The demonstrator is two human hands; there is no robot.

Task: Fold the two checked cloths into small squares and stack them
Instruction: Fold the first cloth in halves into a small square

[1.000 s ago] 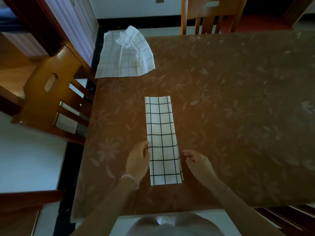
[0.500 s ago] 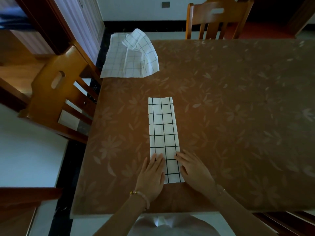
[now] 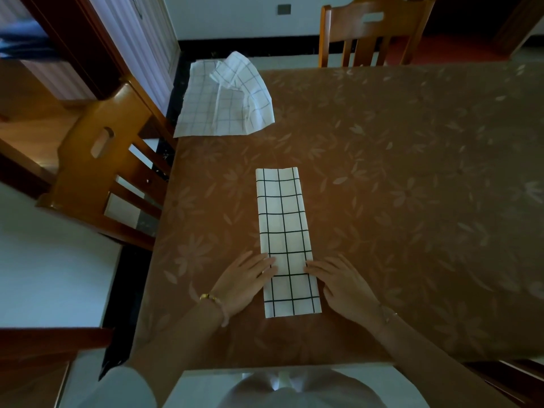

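- The folded checked cloth (image 3: 287, 242) lies as a long narrow strip on the table (image 3: 412, 201), running away from me, its near end close to the table's front edge. Edges look aligned; the far end shows a slight roll.
- My left hand (image 3: 245, 282) rests flat at the strip's left edge near its near end, fingers spread and extended, the tips just overlapping the cloth. Nothing is pinched.
- My right hand (image 3: 344, 282) mirrors it at the right edge, fingers apart and flat, the tips touching the cloth margin. Nothing is held.
- Judgement: the step in hand is pressing the strip flat before folding it end over end into a square.
- To do it well, I would smooth outward along the length, then take both near corners together and bring them up to the far end, matching the grid lines so the layers do not skew. I would crease firmly with flat palms.
- Risk: the table surface looks glossy, so the strip may slide when pushed.
- The second checked cloth (image 3: 223, 98) sits unfolded and rumpled at the far left corner, partly overhanging the edge, well apart from both hands. It has not yet been folded.
- A wooden chair (image 3: 100, 172) stands beside the table's left edge.
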